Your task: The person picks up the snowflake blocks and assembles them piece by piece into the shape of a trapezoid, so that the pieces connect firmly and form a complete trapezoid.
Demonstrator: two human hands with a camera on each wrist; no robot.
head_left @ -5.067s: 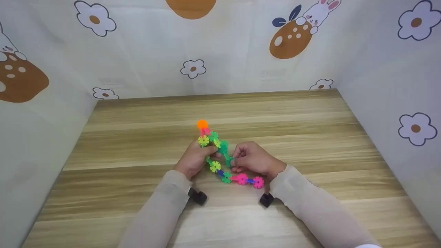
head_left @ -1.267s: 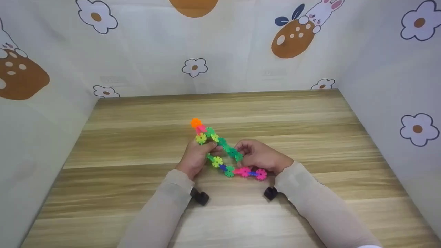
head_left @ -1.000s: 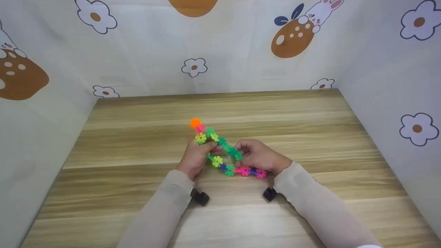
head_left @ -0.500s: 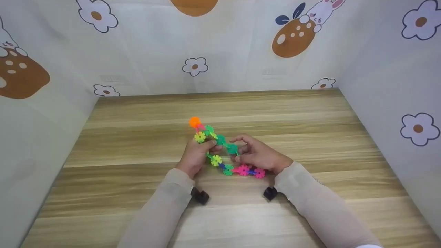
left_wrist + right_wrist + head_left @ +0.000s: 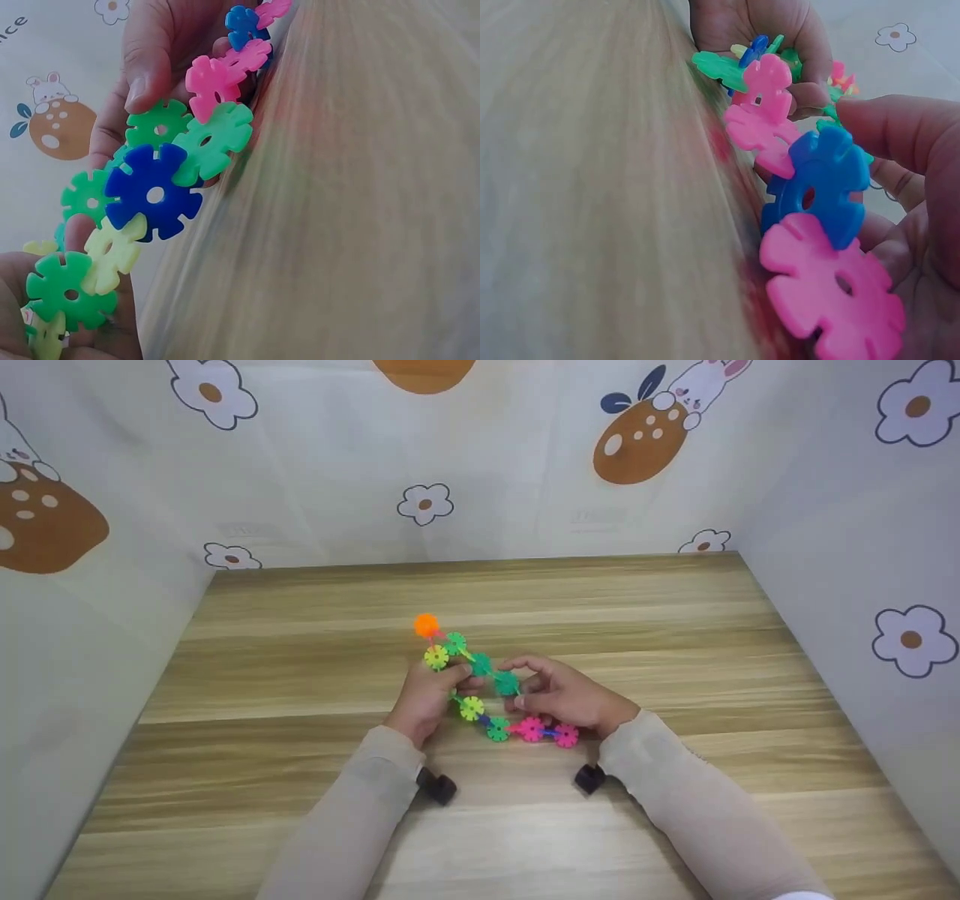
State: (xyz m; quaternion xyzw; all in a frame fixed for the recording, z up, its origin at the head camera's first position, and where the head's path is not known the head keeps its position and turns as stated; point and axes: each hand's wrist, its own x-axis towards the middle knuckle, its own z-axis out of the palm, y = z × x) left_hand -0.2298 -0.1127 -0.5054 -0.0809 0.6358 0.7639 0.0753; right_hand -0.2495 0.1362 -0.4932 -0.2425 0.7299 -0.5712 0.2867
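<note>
A chain of plastic flower-shaped snowflake discs bends in two branches from an orange disc point(image 5: 427, 625) at its far end. My left hand point(image 5: 429, 694) grips it near a yellow disc point(image 5: 436, 658), thumb across the front. One branch runs through green discs point(image 5: 507, 683) to my right hand point(image 5: 566, 690), whose thumb and fingers pinch the end green disc, partly hidden. The other branch hangs nearer me, ending in a pink disc point(image 5: 566, 736) below the right hand. In the left wrist view a dark blue disc point(image 5: 133, 199) links green and yellow ones. The right wrist view shows a blue disc point(image 5: 840, 169) between pink ones.
Both hands work above a wood-grain table point(image 5: 300, 660). Patterned cloth walls point(image 5: 510, 450) with flowers and rabbits stand at the back and sides. Black camera mounts point(image 5: 440, 789) sit at both wrists, close to the tabletop.
Over five seconds the right hand shifts slightly right and the green branch stretches out toward it. In the last second the right forefinger lifts and extends, and the green discs turn. The left hand keeps its grip.
</note>
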